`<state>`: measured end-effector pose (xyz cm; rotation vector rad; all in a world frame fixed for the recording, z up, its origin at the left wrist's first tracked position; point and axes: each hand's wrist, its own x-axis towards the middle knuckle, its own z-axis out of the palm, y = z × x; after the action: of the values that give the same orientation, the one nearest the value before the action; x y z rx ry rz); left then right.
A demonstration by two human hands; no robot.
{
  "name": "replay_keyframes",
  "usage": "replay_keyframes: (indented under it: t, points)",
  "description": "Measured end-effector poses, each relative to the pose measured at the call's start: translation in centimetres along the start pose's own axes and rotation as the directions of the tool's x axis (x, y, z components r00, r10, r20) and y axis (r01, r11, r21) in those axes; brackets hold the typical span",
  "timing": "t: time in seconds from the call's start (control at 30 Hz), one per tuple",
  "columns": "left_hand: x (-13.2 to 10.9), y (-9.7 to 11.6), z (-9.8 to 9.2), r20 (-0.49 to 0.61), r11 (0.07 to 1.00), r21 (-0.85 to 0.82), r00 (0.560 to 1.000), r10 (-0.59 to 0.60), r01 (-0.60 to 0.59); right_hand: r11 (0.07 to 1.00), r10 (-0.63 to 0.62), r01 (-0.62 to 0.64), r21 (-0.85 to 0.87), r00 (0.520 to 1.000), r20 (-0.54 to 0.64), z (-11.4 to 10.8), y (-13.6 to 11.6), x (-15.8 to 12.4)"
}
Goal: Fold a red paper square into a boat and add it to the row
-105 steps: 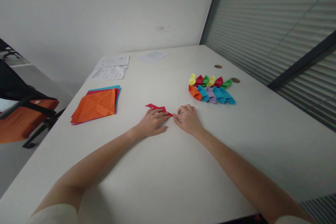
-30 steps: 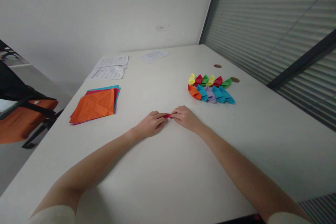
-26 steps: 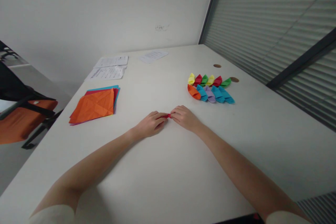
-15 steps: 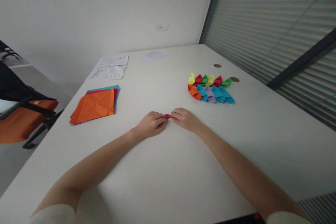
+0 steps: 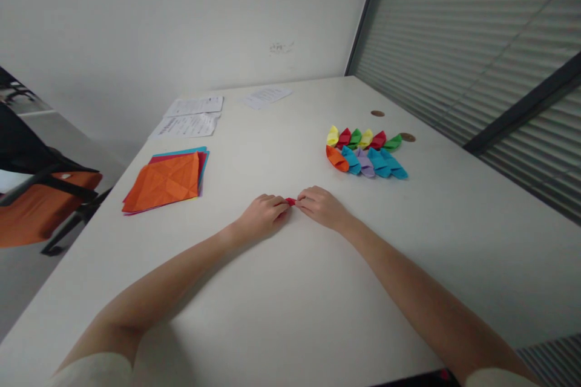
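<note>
Left hand [image 5: 264, 216]: bent fingers held small red folded-paper piece [image 5: 290, 201], left part | right hand [image 5: 321, 206]: fingertips pinched right end | lay between them on white tabletop [image 5: 290, 290]; visible sliver ran sideways, rest hidden

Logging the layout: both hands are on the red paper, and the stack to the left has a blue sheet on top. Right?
No: the stack is topped with orange, not blue, as the head view shows. The left hand and right hand do touch the red paper.

red paper [image 5: 290, 201] partly hidden by the hands [image 5: 318, 205]
</note>
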<state>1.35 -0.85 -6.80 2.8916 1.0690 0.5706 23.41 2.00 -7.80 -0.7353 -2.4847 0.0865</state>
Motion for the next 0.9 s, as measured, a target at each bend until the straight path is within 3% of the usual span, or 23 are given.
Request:
replay_keyframes:
  t: [0.2, 0.3, 0.43, 0.63, 0.77, 0.9]
  points:
    - [0.1, 0.3, -0.3, -0.003, 0.999, -0.005, 0.999, -0.046, 0.045, 0.998, 0.059, -0.058, 0.032, 0.998, -0.018, -0.1, -0.2, 0.1]
    - [0.2, 0.3, -0.7, -0.028, 0.991, -0.066, 0.992, -0.12, 0.118, 0.975, 0.142, -0.126, 0.183, 0.987, -0.076, 0.2, -0.6, 0.5]
    - [0.6, 0.0, -1.1, -0.041, 0.949, -0.233, 0.973, -0.228, 0.213, 0.86, 0.326, -0.245, 0.448, 0.939, -0.112, 0.5, -1.6, 1.2]
    - [1.1, -0.2, -1.1, 0.077, 0.81, -0.474, 0.932, -0.353, 0.346, 0.638, 0.538, -0.366, 0.678, 0.841, -0.052, 1.3, -2.3, 1.7]
    - [1.2, 0.0, -1.2, 0.129, 0.71, -0.583, 0.908, -0.398, 0.394, 0.576, 0.569, -0.377, 0.725, 0.822, -0.025, 1.5, -2.3, 1.7]
    - [1.1, -0.2, -1.3, 0.093, 0.732, -0.566, 0.912, -0.399, 0.378, 0.559, 0.572, -0.385, 0.735, 0.82, -0.006, 1.6, -2.4, 1.5]
